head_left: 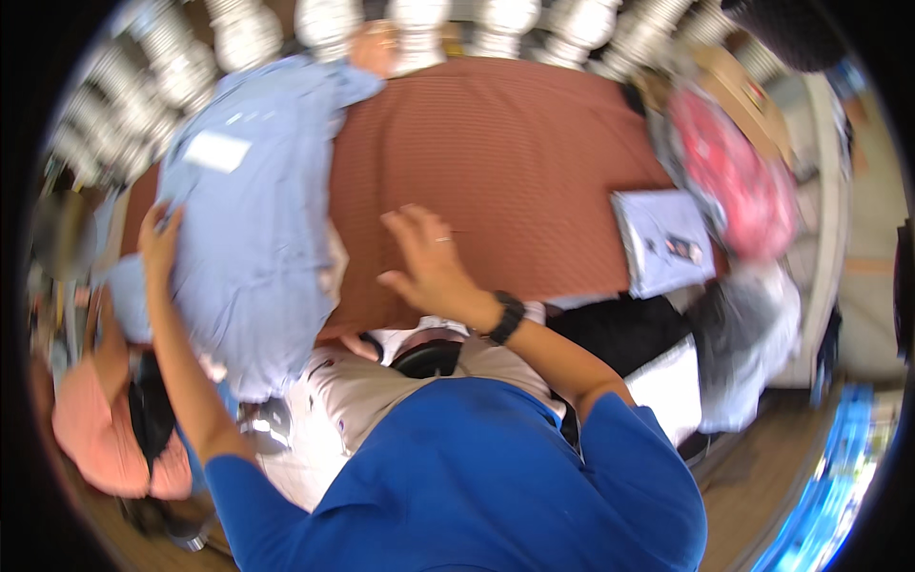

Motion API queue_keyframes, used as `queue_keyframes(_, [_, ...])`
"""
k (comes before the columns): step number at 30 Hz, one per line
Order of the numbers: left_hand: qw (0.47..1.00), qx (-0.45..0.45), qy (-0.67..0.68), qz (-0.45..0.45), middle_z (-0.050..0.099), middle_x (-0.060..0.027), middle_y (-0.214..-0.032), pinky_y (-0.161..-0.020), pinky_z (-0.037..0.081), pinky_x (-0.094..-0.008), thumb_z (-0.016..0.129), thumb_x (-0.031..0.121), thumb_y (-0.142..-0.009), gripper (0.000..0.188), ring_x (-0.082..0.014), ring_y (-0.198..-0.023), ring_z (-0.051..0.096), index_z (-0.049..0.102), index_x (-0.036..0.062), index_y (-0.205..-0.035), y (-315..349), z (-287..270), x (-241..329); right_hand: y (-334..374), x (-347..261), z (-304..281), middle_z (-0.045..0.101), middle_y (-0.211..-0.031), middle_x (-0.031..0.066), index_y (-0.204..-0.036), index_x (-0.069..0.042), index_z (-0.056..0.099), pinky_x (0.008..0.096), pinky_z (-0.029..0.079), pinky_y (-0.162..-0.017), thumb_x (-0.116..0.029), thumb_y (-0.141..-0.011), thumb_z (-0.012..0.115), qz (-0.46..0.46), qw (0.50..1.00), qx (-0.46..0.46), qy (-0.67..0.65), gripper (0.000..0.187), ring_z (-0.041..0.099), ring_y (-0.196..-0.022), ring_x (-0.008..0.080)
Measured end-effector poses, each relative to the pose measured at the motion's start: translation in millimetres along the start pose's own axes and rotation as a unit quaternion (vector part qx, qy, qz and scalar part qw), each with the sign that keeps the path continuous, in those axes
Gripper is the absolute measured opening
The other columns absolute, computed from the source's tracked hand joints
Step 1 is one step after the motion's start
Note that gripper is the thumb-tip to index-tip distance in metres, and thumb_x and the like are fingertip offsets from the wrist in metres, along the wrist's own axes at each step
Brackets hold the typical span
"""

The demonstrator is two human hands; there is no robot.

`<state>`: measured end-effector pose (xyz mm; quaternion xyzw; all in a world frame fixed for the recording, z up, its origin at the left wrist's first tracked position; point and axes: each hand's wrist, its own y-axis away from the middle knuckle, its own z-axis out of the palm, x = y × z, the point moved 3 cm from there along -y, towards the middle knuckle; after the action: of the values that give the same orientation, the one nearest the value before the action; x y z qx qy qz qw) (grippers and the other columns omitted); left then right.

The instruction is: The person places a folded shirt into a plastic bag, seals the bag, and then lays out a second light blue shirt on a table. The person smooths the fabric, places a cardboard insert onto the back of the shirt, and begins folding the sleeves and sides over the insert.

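Observation:
A light blue shirt (253, 191) is spread over the left part of a table covered with a brown ribbed cloth (477, 172), its lower end hanging over the near edge. On the shirt lies a small white paper (216, 151). My left hand (160, 243) is at the shirt's left edge, fingers curled round something small and dark that is too blurred to name. Over the brown cloth, right of the shirt, my right hand (434, 267) has its fingers spread and holds nothing. It wears a ring, with a black watch (507, 317) on the wrist.
A folded pale blue shirt (664, 243) lies on the table's right side. Beyond it are a red plastic-wrapped bundle (729, 167) and a cardboard box (743, 100). White turned balusters (329, 24) line the far edge. Another person's hand (374, 48) touches the shirt's far end; someone in peach clothing (95, 419) is at left.

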<state>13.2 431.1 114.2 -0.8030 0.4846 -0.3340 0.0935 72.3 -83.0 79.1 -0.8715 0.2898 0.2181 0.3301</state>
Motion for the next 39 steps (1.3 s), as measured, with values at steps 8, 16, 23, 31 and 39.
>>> queue_keyframes(8, [1.0, 0.002, -0.007, 0.013, 0.066, -0.0139, -0.114, -0.091, 0.048, -0.0363, 0.068, 0.026, -0.095, 0.035, -0.0256, -0.106, 0.061, 0.063, 0.0007, -0.119, -9.0, -3.5, -15.9, 51.0, 74.6, -94.6, 0.041, -0.14, 0.0248, -0.145, -0.006, 0.039, 0.0576, 0.033, -0.105, -0.036, -0.081, 0.074, 0.104, 0.982, 0.084, 0.136, 0.079, 0.039, -0.128, 0.0455])
queue_keyframes(16, [0.962, 0.185, 0.068, 0.188, 0.059, -0.0168, -0.128, -0.095, 0.047, -0.0377, 0.068, 0.015, -0.095, 0.033, -0.0288, -0.115, 0.056, 0.062, 0.0011, -0.123, 66.7, -25.0, 199.6, 262.7, 262.1, -278.0, 0.032, -0.143, 0.0394, -0.142, 0.012, 0.033, 0.0503, 0.039, -0.105, -0.059, -0.082, 0.072, 0.645, 0.563, 0.418, 0.304, 0.101, 0.041, -0.129, 0.0483])
queue_keyframes(23, [0.942, -0.032, 0.201, 0.267, 0.059, -0.0146, -0.122, -0.098, 0.045, -0.0392, 0.065, 0.0, -0.091, 0.022, -0.0312, -0.116, 0.056, 0.064, 0.0017, -0.113, 159.8, 68.7, 311.4, 312.3, 306.5, -273.8, 0.065, -0.114, 0.0161, -0.129, -0.001, 0.055, 0.0535, 0.057, -0.085, -0.03, -0.088, 0.077, 0.544, 0.535, 0.545, -0.349, 0.055, 0.067, -0.1, 0.0347])
queue_keyframes(31, [0.908, -0.209, 0.295, 0.213, 0.058, -0.0127, -0.119, -0.087, 0.051, -0.0331, 0.063, -0.002, -0.091, 0.023, -0.0242, -0.102, 0.061, 0.064, 0.0007, -0.114, 208.4, 112.2, 328.6, 296.1, 318.1, -284.6, 0.063, -0.124, 0.0147, -0.133, 0.005, 0.052, 0.0495, 0.056, -0.088, -0.013, -0.077, 0.086, 0.471, 0.583, 0.549, -0.368, 0.068, 0.066, -0.106, 0.0312])
queue_keyframes(39, [0.897, -0.277, 0.286, 0.194, 0.061, -0.0123, -0.106, -0.079, 0.05, -0.0317, 0.059, -0.003, -0.092, 0.018, -0.0227, -0.087, 0.061, 0.064, 0.0002, -0.11, 219.3, 123.0, 313.8, 268.2, 305.8, -281.4, 0.063, -0.119, 0.0141, -0.127, 0.004, 0.053, 0.047, 0.054, -0.094, -0.005, -0.082, 0.074, 0.357, 0.587, 0.586, -0.43, 0.05, 0.065, -0.107, 0.031])
